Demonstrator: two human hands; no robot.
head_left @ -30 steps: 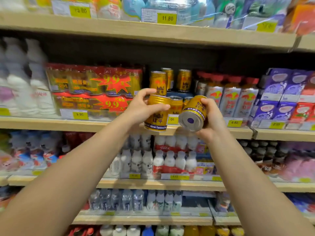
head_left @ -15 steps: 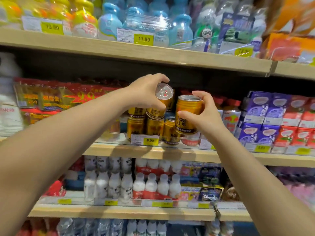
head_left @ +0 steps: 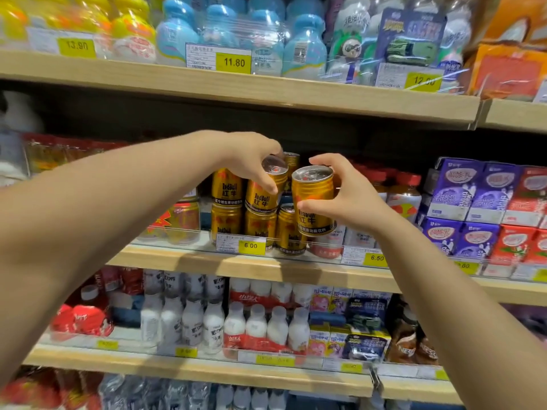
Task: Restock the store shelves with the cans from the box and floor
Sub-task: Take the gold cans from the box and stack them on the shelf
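Left hand [head_left: 251, 161] clamped from above on can [head_left: 265, 190], seated on stacked row [head_left: 260, 223]. Right hand [head_left: 346, 196] clamped on second can [head_left: 313, 199], airborne at 3 o'clock of first. Advice: set square on lower lid, level before release; shelf [head_left: 296, 269] edge close.

Two gold cans [head_left: 313, 199] held tilted, stacked gold cans [head_left: 226, 204] on shelf [head_left: 266, 261]

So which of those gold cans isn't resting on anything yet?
The can in the right hand: that gold can hangs in the air, tilted, before the stack. The left hand's can already sits on a bottom-row can.
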